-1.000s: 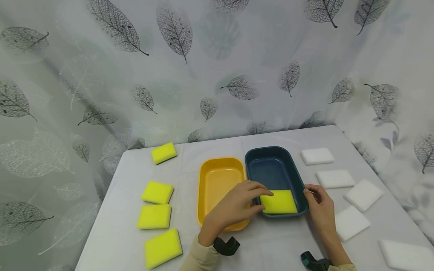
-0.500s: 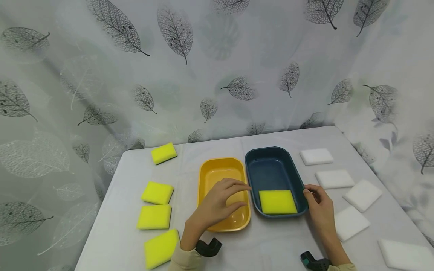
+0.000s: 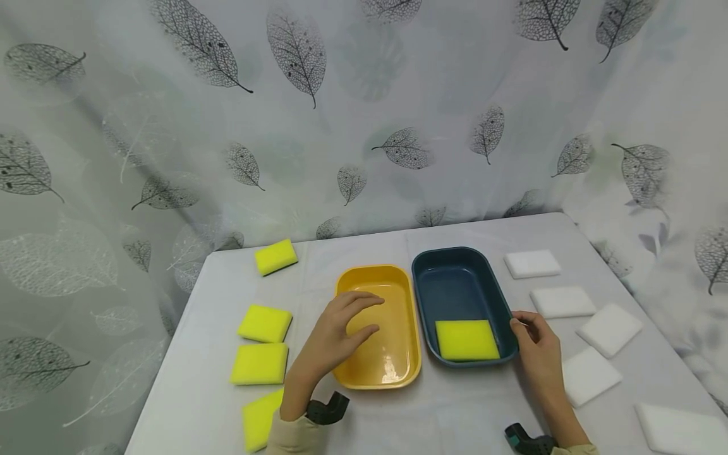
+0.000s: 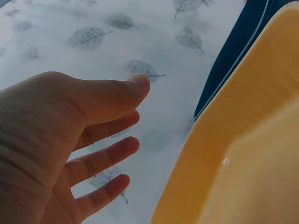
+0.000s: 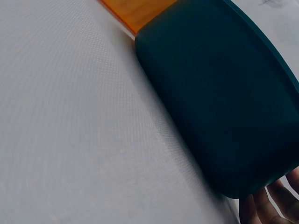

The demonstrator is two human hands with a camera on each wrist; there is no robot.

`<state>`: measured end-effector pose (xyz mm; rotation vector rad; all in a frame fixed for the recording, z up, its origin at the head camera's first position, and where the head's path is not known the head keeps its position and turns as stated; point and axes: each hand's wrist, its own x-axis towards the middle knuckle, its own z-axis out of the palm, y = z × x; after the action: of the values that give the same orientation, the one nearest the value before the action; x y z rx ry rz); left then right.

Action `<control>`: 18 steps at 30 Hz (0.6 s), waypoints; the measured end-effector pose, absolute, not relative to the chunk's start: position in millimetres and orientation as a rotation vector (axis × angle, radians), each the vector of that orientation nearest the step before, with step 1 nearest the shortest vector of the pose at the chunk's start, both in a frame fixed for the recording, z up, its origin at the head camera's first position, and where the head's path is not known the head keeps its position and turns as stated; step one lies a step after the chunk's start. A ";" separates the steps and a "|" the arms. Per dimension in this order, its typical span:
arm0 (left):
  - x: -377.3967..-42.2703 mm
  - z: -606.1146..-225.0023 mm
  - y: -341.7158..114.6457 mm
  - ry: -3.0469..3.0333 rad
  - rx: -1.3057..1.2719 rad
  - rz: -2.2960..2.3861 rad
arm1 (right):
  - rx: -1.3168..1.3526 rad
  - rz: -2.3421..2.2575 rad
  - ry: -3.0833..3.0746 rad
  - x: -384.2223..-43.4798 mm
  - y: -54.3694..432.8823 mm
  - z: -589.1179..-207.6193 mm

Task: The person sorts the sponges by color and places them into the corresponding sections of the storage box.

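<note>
My left hand point(image 3: 324, 341) hovers over the left side of the yellow tray point(image 3: 395, 335), fingers spread and apart from the thumb. The left wrist view shows nothing between the thumb point(image 4: 112, 95) and fingers. Beside the yellow tray stands the dark blue tray point(image 3: 455, 284), with one yellow sponge point(image 3: 467, 340) lying flat at its near end. At that tray's near right corner, my right hand point(image 3: 537, 354) grips the rim between thumb and fingers. In the right wrist view its fingertips point(image 5: 261, 205) lie against the blue tray's outer wall.
On the left of the white-covered table point(image 3: 188, 392) lie several yellow sponges point(image 3: 259, 364) with dark undersides. Several white sponge blocks point(image 3: 591, 376) are scattered along the right. A leaf-patterned curtain point(image 3: 364, 95) hangs behind.
My left hand has moved left from the sponge in the blue tray to above the yellow tray, its fingers opening wider. The sponge stays put, and the right hand has kept its place.
</note>
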<state>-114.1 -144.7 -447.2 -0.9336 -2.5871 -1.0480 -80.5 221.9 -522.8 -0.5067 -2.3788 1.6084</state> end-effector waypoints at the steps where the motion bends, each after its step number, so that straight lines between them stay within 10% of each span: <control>1: -114.7 -447.1 -147.5 -2.587 -0.921 -1.045 | -0.509 1.607 -2.380 -80.5 221.7 -522.7; 18: -120.4 -450.5 -193.0 -2.681 -0.459 -1.026 | -0.496 1.605 -2.387 -80.2 222.1 -522.5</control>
<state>-120.4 -193.0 -450.5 -0.4592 -2.6805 -1.0257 -80.2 222.1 -522.5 -0.4959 -2.3872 1.6054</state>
